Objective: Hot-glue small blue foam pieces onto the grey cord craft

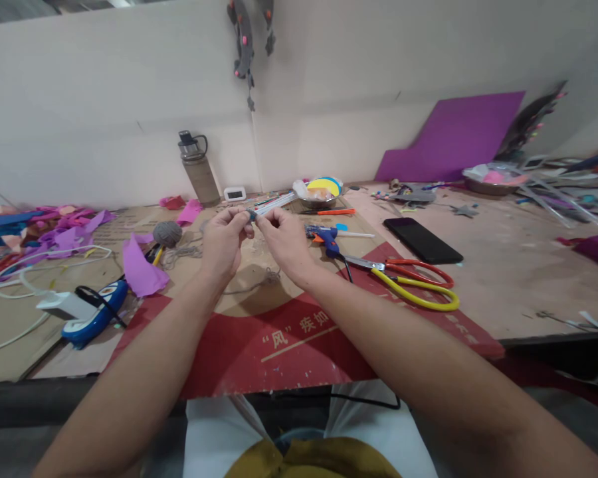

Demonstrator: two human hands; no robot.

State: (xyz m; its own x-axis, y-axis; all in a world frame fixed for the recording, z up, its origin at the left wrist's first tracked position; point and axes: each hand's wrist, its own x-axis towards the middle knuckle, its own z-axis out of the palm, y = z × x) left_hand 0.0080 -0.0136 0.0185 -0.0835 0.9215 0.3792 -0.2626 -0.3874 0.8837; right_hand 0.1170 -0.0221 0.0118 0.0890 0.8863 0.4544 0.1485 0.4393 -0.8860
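Note:
My left hand [225, 240] and my right hand [286, 244] meet above the cardboard, fingertips almost touching. Thumb and finger of the left pinch a small dark grey piece [252, 214], too small to identify. The fingers of the right are pressed together at the piece's other side; what they grip is partly hidden. Below them a loose grey yarn strand [270, 275] lies on the cardboard. A ball of grey yarn [167, 234] sits left of my left hand. Just right of my right hand lies a blue glue gun [329, 244], with scissors [413, 279] having red and yellow handles close by.
A red-printed cardboard sheet [299, 358] covers the table's front. To the left are a blue power strip [97, 315] with a white charger and cable, and felt scraps [54, 232]. A bottle [199, 172] and bowl [319, 194] stand behind; a phone [422, 240] lies right.

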